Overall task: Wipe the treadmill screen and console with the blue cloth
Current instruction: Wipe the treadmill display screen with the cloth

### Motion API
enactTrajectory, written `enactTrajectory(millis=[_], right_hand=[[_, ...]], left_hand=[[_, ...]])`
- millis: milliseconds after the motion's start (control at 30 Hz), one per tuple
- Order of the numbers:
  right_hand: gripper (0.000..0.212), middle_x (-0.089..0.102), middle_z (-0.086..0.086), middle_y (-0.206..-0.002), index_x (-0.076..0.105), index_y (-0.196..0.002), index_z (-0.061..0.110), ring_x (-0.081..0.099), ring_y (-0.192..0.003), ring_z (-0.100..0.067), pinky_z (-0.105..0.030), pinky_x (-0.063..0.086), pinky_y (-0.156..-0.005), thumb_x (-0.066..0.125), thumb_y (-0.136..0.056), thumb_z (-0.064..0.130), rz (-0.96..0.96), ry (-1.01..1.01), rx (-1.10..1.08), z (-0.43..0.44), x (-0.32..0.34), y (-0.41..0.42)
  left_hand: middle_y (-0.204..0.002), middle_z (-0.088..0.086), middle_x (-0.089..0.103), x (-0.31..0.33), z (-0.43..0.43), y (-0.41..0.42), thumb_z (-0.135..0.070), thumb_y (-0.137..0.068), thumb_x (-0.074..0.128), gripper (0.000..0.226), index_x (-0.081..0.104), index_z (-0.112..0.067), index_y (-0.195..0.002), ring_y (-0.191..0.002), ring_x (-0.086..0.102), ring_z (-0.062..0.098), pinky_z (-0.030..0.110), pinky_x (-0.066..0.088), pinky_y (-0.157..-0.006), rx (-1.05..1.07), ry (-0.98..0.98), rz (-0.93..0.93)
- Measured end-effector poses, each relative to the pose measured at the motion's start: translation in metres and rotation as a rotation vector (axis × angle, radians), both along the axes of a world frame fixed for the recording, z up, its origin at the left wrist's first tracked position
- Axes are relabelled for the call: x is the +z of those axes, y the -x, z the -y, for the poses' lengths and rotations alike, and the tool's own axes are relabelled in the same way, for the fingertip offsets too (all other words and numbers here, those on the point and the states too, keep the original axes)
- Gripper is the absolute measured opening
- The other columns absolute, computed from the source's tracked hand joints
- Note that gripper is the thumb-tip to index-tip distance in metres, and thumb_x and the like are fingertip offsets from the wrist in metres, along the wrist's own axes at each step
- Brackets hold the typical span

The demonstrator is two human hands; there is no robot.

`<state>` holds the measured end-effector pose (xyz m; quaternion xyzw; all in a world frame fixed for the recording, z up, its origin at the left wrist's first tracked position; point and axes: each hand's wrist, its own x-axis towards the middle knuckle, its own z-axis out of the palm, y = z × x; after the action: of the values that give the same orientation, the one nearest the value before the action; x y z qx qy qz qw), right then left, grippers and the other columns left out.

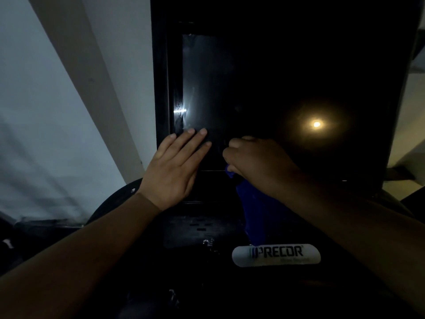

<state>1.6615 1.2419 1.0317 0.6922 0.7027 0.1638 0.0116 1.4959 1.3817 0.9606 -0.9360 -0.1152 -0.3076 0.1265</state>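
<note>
At the far left a pale grey wall (46, 111) with a lighter slanted beam (92, 88) fills the dim background. My left hand (177, 166) lies flat and fully open, fingers (195, 139) straight and close together, palm pressed on the lower left part of the dark glossy treadmill screen (207, 88), holding nothing. A white glare streak (181, 110) shines on the screen's left edge just above those fingertips. Just to the right, my right hand (255, 162) is curled into a fist, clenched on the blue cloth (255, 210), knuckles near the screen's lower edge; the cloth hangs down from under my fist over the black console (200, 229). Below it sits a white oval PRECOR label (276, 254). Further right, a round warm light reflection (317, 124) glows on the dark panel.
</note>
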Motion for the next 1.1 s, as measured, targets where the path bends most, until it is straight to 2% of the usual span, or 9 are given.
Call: enactTrajectory(millis=[100, 233, 333, 533, 700, 800, 833, 933, 1100], right_hand=[[0.012, 0.056, -0.003, -0.09, 0.054, -0.084, 0.016, 0.056, -0.085, -0.022, -0.031, 0.026, -0.056, 0.064, -0.089, 0.019, 0.029, -0.037, -0.013, -0.002, -0.003, 0.006], [0.027, 0.055, -0.006, -0.07, 0.055, -0.068, 0.012, 0.057, -0.063, -0.026, -0.025, 0.02, -0.049, 0.081, -0.07, 0.011, -0.009, -0.103, -0.01, -0.006, -0.005, 0.014], [0.022, 0.056, -0.008, -0.073, 0.057, -0.072, 0.01, 0.057, -0.065, -0.028, -0.027, 0.024, -0.049, 0.079, -0.073, 0.01, -0.047, -0.139, 0.001, -0.009, -0.009, 0.019], [0.029, 0.057, -0.01, -0.071, 0.057, -0.074, 0.007, 0.057, -0.06, -0.028, -0.024, 0.027, -0.047, 0.084, -0.063, 0.007, -0.105, -0.175, 0.01, -0.018, -0.015, 0.032], [0.025, 0.063, -0.011, -0.095, 0.061, -0.105, 0.006, 0.061, -0.08, -0.028, -0.029, 0.035, -0.054, 0.07, -0.083, 0.013, -0.129, -0.222, 0.013, -0.025, -0.017, 0.046], [0.021, 0.061, -0.011, -0.085, 0.06, -0.089, 0.008, 0.061, -0.071, -0.029, -0.028, 0.031, -0.049, 0.077, -0.077, 0.011, -0.146, -0.19, -0.026, -0.018, -0.019, 0.041], [0.018, 0.059, -0.01, -0.087, 0.058, -0.086, 0.01, 0.06, -0.074, -0.028, -0.029, 0.031, -0.05, 0.075, -0.079, 0.012, -0.139, -0.162, -0.057, -0.015, -0.02, 0.037], [0.013, 0.057, -0.007, -0.1, 0.056, -0.091, 0.011, 0.058, -0.09, -0.028, -0.033, 0.034, -0.058, 0.062, -0.093, 0.022, -0.14, -0.116, -0.126, -0.002, -0.018, 0.021], [0.016, 0.058, -0.006, -0.101, 0.058, -0.094, 0.012, 0.059, -0.091, -0.027, -0.032, 0.033, -0.06, 0.058, -0.095, 0.028, -0.137, -0.117, -0.152, 0.01, -0.015, 0.01]], left_hand=[[-0.16, 0.01, 0.032, 0.0, 0.0, 0.0, -0.017, -0.097, 0.044, 0.053, 0.042, -0.009, -0.149, -0.149, 0.028, 0.028, 0.048, 0.02, -0.121, -0.01, 0.02, 0.012], [-0.161, 0.01, 0.03, -0.001, -0.002, 0.0, -0.018, -0.098, 0.044, 0.054, 0.039, -0.007, -0.15, -0.15, 0.026, 0.027, 0.047, 0.017, -0.122, -0.009, 0.025, 0.005], [-0.161, 0.011, 0.029, -0.001, -0.002, 0.001, -0.017, -0.096, 0.045, 0.056, 0.038, -0.006, -0.151, -0.15, 0.024, 0.028, 0.047, 0.016, -0.122, -0.015, 0.033, -0.012], [-0.162, 0.013, 0.025, 0.004, -0.003, 0.005, -0.014, -0.083, 0.043, 0.069, 0.036, -0.003, -0.151, -0.151, 0.02, 0.027, 0.045, 0.009, -0.124, -0.052, 0.118, -0.055], [-0.162, 0.013, 0.026, 0.005, -0.002, 0.005, -0.013, -0.084, 0.039, 0.067, 0.036, -0.004, -0.151, -0.152, 0.019, 0.025, 0.045, 0.009, -0.124, -0.078, 0.165, -0.052], [-0.162, 0.013, 0.025, 0.006, -0.002, 0.006, -0.013, -0.083, 0.04, 0.069, 0.035, -0.003, -0.151, -0.152, 0.018, 0.025, 0.043, 0.007, -0.124, -0.07, 0.14, -0.061], [-0.162, 0.013, 0.025, 0.006, -0.002, 0.006, -0.013, -0.082, 0.04, 0.07, 0.034, -0.002, -0.151, -0.152, 0.018, 0.026, 0.043, 0.007, -0.124, -0.066, 0.131, -0.067], [-0.163, 0.013, 0.022, 0.007, -0.002, 0.006, -0.013, -0.081, 0.041, 0.073, 0.033, -0.002, -0.152, -0.152, 0.015, 0.026, 0.042, 0.005, -0.124, -0.053, 0.118, -0.08], [-0.164, 0.012, 0.02, 0.006, -0.002, 0.006, -0.014, -0.081, 0.042, 0.074, 0.031, -0.003, -0.153, -0.153, 0.015, 0.026, 0.043, 0.005, -0.124, -0.032, 0.104, -0.105]])
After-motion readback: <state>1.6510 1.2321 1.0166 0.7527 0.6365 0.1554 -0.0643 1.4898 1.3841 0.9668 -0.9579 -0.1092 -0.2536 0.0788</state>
